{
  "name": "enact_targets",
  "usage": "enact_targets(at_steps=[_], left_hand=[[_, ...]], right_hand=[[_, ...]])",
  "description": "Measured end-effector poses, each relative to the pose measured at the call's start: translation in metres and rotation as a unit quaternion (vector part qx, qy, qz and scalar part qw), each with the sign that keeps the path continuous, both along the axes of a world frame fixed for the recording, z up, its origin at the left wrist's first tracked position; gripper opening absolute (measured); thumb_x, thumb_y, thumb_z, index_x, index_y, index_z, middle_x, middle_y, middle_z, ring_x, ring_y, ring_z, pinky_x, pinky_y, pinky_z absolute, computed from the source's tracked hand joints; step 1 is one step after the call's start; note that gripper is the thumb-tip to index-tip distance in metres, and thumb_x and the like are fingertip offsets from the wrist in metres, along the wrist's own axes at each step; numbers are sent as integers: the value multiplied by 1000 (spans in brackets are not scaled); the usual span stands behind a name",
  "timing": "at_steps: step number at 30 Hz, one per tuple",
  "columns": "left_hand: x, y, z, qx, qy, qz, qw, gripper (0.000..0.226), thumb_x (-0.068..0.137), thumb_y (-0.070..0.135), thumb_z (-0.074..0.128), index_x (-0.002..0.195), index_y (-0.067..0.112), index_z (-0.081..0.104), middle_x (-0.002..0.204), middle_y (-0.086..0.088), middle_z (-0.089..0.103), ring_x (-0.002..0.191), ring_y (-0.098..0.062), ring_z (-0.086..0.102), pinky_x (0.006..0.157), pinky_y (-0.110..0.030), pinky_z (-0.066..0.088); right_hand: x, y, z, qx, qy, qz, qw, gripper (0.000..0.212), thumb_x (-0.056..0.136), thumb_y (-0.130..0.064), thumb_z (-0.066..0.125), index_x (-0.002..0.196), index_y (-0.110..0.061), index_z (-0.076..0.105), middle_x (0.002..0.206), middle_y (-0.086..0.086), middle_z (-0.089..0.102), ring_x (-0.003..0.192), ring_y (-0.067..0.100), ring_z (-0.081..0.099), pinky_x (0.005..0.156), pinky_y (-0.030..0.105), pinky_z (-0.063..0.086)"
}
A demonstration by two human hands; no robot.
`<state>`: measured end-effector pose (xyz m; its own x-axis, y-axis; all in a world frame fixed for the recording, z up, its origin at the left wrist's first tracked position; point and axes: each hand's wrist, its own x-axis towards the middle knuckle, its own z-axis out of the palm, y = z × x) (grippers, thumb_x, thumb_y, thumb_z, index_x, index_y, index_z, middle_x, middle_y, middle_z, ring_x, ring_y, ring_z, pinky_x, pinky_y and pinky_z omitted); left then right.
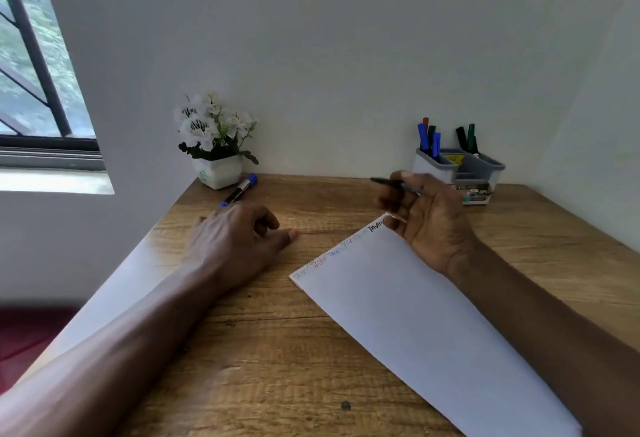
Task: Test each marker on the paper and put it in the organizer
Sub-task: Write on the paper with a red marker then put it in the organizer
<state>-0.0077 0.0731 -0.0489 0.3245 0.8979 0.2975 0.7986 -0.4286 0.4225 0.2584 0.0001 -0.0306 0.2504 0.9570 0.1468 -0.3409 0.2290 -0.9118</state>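
Observation:
My right hand [426, 218] holds a dark marker [384, 181] level above the far corner of the white paper [426, 325], its tip pointing left. Scribbles in several colours run along the paper's far edge [339, 253]. My left hand [239, 239] rests on the wooden table left of the paper, fingers curled loosely, holding nothing. Just beyond it lies a blue-capped marker [240, 189]. The grey organizer [460, 168] stands at the back right, with several markers upright in its compartments.
A white pot of white flowers [216, 145] stands at the back left corner against the wall. A small labelled box [478, 194] lies in front of the organizer. The table's left edge [138, 256] drops off toward a window and a red surface.

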Motion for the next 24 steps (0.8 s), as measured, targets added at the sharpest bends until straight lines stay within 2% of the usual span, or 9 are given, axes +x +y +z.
enact_targets(at_steps=[2,4,6,8,11,13,17,21,24], left_hand=[[0,-1,1,-29,38,9,999,75,74,91,47,126,39,61,133,6,59,127,-20,52,106,-51,39],[0,-3,2,-60,72,4,996,94,70,97,39,143,39,47,155,-2,41,143,-26,37,113,-56,28],[-1,-2,4,-87,107,-12,990,113,63,103,32,153,35,33,165,-4,26,151,-28,25,119,-60,16],[-3,1,2,-109,153,-27,982,129,54,108,23,158,31,24,169,-4,18,154,-26,18,122,-65,7],[-4,7,-1,-122,191,-33,973,137,50,109,16,159,26,20,170,-3,12,156,-24,12,121,-67,3],[-2,8,-1,-118,204,-31,971,135,55,108,19,160,24,18,171,-3,9,157,-23,10,121,-67,3],[-1,6,-1,-114,214,-22,970,141,54,108,19,163,18,13,171,-5,5,157,-23,6,122,-66,3],[-1,7,-1,-119,215,-23,969,156,40,111,11,163,16,10,172,-6,4,158,-23,5,122,-65,4],[-1,8,-2,-110,215,-23,970,144,53,109,20,163,15,14,171,-7,7,157,-24,8,122,-66,5]], right_hand=[[-3,4,-3,-27,-58,-61,996,24,94,-37,58,83,-17,67,68,4,67,66,16,63,60,29,49],[-1,8,-5,-25,-143,-118,982,37,104,-33,47,82,-13,69,59,6,61,57,18,59,60,31,48],[1,6,-6,-5,-244,-128,961,38,107,-25,41,94,-10,73,61,11,64,57,21,62,60,34,49],[-2,2,-6,5,-326,-105,940,34,108,-22,42,104,-10,74,74,15,71,66,24,67,61,35,51],[-13,-9,5,10,-397,-72,915,27,105,-23,53,105,-11,77,88,17,74,81,25,69,67,36,53],[-24,-21,15,-5,-391,-28,920,28,105,-23,53,104,-10,77,86,17,73,83,26,69,68,36,53],[-55,-48,20,-79,-314,96,941,25,103,-19,54,110,-5,73,92,15,75,85,26,71,67,32,55],[-78,-55,3,-93,-365,73,924,18,99,-19,64,98,-8,79,83,13,77,77,23,72,68,32,57],[-85,-50,-2,-101,-382,44,918,7,92,-10,71,96,-10,76,79,13,78,72,21,73,68,31,60]])
